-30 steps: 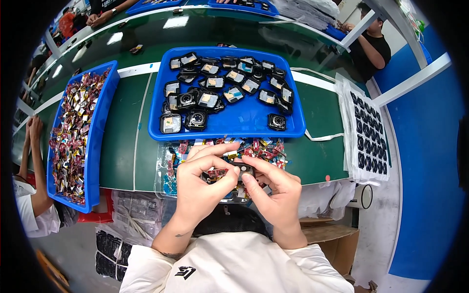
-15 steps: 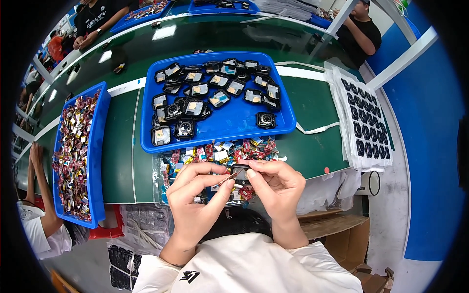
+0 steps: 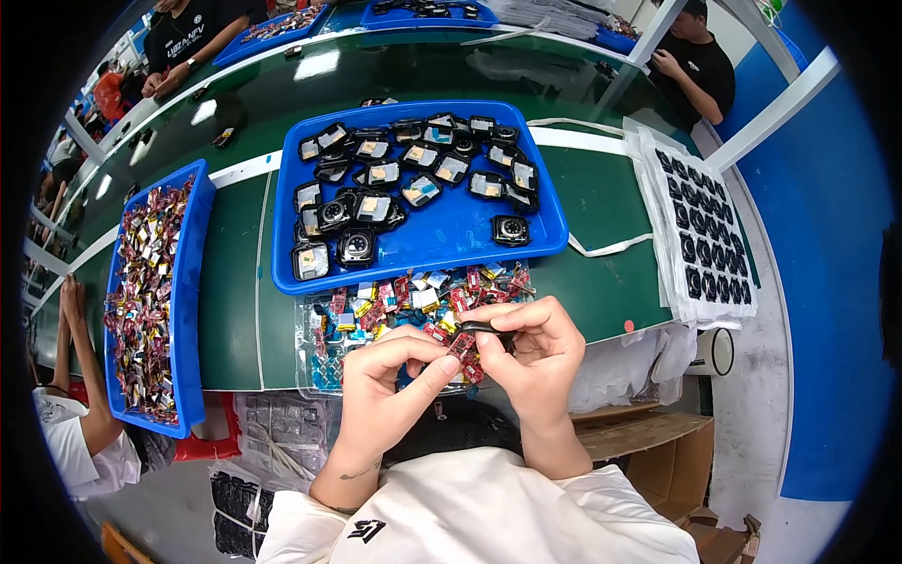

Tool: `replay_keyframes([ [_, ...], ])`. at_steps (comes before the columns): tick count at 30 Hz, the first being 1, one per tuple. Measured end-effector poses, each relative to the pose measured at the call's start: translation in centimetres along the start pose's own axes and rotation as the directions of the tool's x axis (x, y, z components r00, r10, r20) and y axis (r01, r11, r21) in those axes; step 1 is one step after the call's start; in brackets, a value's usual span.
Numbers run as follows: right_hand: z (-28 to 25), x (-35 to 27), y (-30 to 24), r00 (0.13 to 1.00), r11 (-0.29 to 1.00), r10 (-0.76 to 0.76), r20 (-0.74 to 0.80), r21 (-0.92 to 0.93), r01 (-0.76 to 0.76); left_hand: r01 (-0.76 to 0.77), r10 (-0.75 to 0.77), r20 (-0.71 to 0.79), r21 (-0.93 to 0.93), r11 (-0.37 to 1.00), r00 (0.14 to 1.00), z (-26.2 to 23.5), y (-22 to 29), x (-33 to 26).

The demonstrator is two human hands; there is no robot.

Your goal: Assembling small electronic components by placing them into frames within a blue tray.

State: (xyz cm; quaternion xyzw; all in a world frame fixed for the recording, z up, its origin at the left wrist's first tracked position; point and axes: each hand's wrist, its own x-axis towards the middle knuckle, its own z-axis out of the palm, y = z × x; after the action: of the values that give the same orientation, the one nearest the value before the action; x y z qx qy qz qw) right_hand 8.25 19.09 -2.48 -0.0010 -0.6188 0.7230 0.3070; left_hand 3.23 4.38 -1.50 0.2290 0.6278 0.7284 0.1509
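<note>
My left hand (image 3: 387,378) pinches a small red circuit board (image 3: 461,345) between thumb and fingers. In my right hand (image 3: 532,355) is a black watch case (image 3: 489,327), tipped so that mostly its dark edge shows. The board is right beside the case; whether they touch or are joined is hidden. Beneath both hands lies a clear tray (image 3: 307,362) of loose red boards, white and yellow battery cells and blue bits. Beyond it stands a blue bin (image 3: 423,267) with several black watch cases, some showing a pale inside, others a round sensor back.
A long blue bin (image 3: 191,310) heaped with red boards and cells stands at the left. On the right, a white padded sheet (image 3: 672,282) bears rows of black watch parts. A dark green conveyor (image 3: 376,70) runs behind. Other people work around it. A cardboard box (image 3: 672,461) sits low at right.
My right hand has tilted the watch case from its open side showing to nearly edge-on. The red board in my left hand has turned and now shows more of its face.
</note>
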Motion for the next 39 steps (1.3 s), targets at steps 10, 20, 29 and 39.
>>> replay_keyframes([
  [10,0.2,-0.4,0.2,0.996,0.99,-0.074,0.048,-0.121,0.08,0.09,-0.097,-0.022,-0.208,0.974,0.995,-0.1,-0.9,0.2],
  [20,-0.1,0.5,-0.8,0.989,0.987,0.115,0.092,-0.12,-0.104,-0.074,0.094,-0.201,0.105,0.992,0.975,0.3,-2.5,0.3],
  [29,-3.6,22.6,0.5,0.995,0.889,0.041,0.093,-0.458,0.006,-0.169,0.188,-0.061,0.23,0.958,0.98,-0.3,-0.8,0.5],
  [39,-15.1,34.0,14.4,0.918,0.439,0.101,-0.384,-0.811,-0.387,-0.303,0.341,-0.154,0.223,0.926,0.928,-3.2,-1.1,0.5],
])
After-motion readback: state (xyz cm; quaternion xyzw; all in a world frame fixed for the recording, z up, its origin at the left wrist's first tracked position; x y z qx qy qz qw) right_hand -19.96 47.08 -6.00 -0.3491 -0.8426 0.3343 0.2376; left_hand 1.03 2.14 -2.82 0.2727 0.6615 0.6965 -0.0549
